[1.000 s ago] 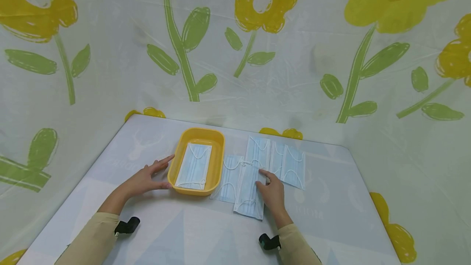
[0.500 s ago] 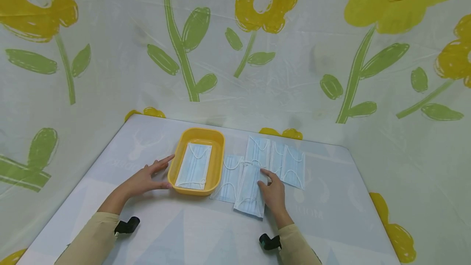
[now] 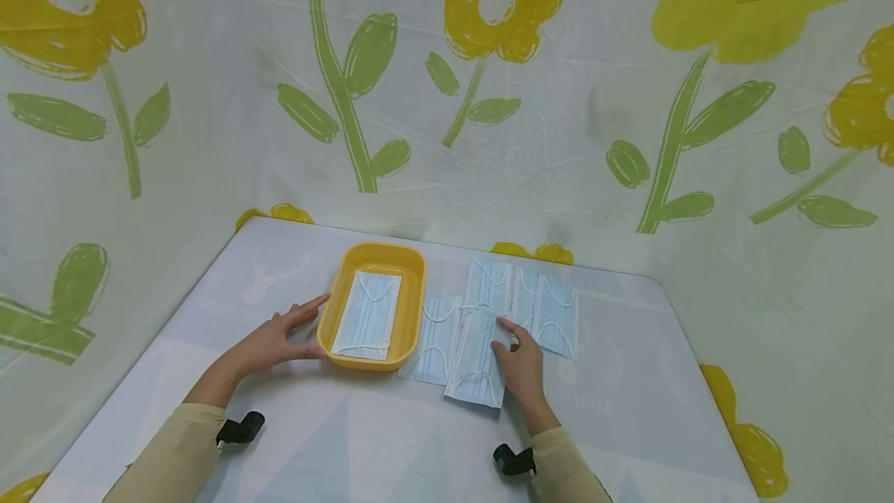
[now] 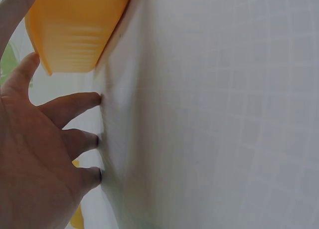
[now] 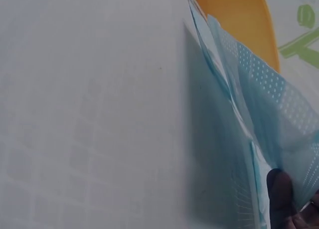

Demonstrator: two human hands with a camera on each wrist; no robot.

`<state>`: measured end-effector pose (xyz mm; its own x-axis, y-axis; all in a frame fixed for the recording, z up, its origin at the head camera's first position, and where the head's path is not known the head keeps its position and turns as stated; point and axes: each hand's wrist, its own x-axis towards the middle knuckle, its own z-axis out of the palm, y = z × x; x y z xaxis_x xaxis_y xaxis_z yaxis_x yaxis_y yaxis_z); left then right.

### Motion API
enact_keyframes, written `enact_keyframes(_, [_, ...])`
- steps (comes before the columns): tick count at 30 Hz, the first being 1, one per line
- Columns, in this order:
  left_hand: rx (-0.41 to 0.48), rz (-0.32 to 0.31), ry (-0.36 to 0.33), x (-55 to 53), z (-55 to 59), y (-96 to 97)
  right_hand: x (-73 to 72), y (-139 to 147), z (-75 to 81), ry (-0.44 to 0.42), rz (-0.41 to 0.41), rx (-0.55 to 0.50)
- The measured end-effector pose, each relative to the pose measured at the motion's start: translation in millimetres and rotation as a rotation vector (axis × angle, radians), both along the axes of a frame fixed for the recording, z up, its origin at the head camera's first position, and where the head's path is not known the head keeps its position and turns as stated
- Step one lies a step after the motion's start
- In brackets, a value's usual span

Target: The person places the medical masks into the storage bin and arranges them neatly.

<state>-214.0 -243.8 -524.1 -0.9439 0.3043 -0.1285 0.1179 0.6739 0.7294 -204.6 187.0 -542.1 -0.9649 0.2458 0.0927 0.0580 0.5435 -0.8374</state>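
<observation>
A yellow plastic tub (image 3: pixel 334 359) stands on the table with a blue face mask (image 3: pixel 369 315) lying flat inside. My left hand (image 3: pixel 282 338) is spread at the tub's left side, index fingertip and thumb at its rim. In the left wrist view the other fingers (image 4: pixel 75 105) of that hand reach down to the tabletop. Right of the tub, my right hand (image 3: pixel 522 363) pinches the right edge of another face mask (image 3: pixel 475 367) between thumb and index finger. The right wrist view shows this mask (image 5: pixel 271 97) from the side, its edge lifted and casting a shadow.
Under and left of the pinched mask lies another mask (image 3: pixel 431 348), close against the tub. Several more masks (image 3: pixel 556 313) overlap behind and right of my right hand. A flower-printed curtain (image 3: pixel 489 200) rises behind the white table (image 3: pixel 335 441).
My right hand has shifted slightly to the right, and the near end of the pinched mask has moved a little right and away from me. The left hand and tub have stayed put.
</observation>
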Motion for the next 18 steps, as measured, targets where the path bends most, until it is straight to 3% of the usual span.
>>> enact_keyframes(18, [0.023,-0.018,0.011,0.6,1.5,-0.5,-0.2,1.7,4.2,0.009,-0.026,-0.028])
